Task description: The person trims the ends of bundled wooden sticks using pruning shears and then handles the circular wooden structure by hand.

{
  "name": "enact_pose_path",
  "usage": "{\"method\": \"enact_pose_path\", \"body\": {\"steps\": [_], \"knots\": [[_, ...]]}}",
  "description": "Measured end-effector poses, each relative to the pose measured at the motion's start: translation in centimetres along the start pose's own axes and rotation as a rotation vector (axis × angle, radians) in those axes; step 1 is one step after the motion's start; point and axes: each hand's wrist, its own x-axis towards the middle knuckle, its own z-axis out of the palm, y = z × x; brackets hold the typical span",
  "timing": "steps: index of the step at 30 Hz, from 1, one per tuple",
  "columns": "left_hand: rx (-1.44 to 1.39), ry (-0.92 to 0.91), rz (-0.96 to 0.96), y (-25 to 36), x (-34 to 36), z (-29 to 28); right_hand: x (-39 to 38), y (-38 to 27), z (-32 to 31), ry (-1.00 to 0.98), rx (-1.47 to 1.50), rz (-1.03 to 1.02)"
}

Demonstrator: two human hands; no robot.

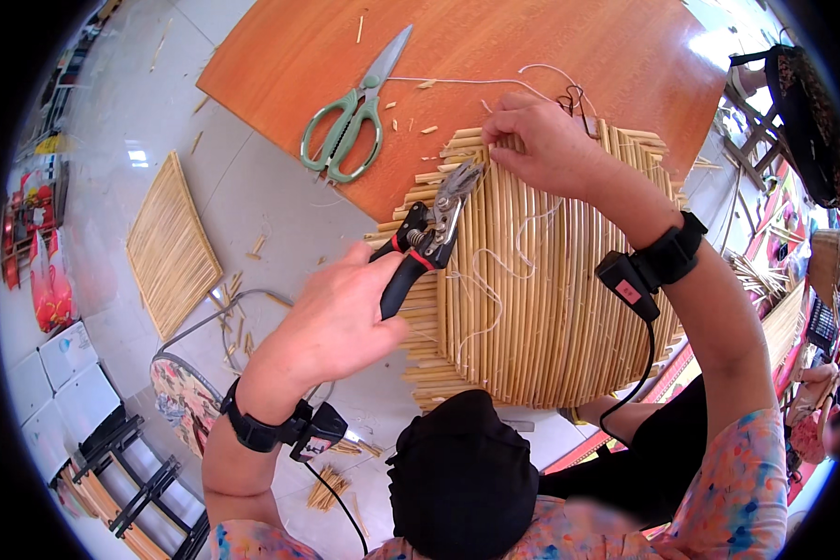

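My left hand (331,313) is closed round the black and red handles of a pair of pruning shears (425,245). Their metal jaws lie over the left part of a panel of straw-coloured stalks (541,317), close to its upper edge. At that edge my right hand (543,140) rests with fingers curled and pinched together. Whatever sits between those fingertips is hidden. White thread (497,299) trails loosely across the stalks, whose ends jut out unevenly along the panel's left side.
Green-handled scissors (353,126) lie on the wooden table (541,42), among small stalk scraps. A second, smaller stalk panel (173,247) is on the tiled floor to the left. Cut stalks (327,487) lie below. At far right hangs a black bag (803,121).
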Motion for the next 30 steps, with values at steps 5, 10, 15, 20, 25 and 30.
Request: {"method": "enact_pose_path", "body": {"steps": [5,10,15,20,25,30], "knots": [[-0.044,0.027,0.055,-0.2,0.1,0.7,0.0,-0.4,-0.1,0.002,0.018,0.015],[-0.041,-0.002,0.026,0.2,0.1,0.6,0.0,-0.1,0.0,0.01,0.021,0.006],[-0.105,0.031,0.027,-0.4,-0.2,0.8,0.0,-0.5,-0.3,0.0,0.065,0.021],[-0.032,0.009,-0.044,0.4,-0.2,0.4,0.0,0.0,-0.1,0.019,0.072,-0.004],[0.047,0.054,-0.043,0.8,0.1,0.1,0.0,0.0,-0.3,0.011,0.074,-0.016],[-0.117,-0.022,0.002,-0.4,0.4,-1.1,0.1,0.1,-0.7,-0.037,0.076,-0.011]]}}
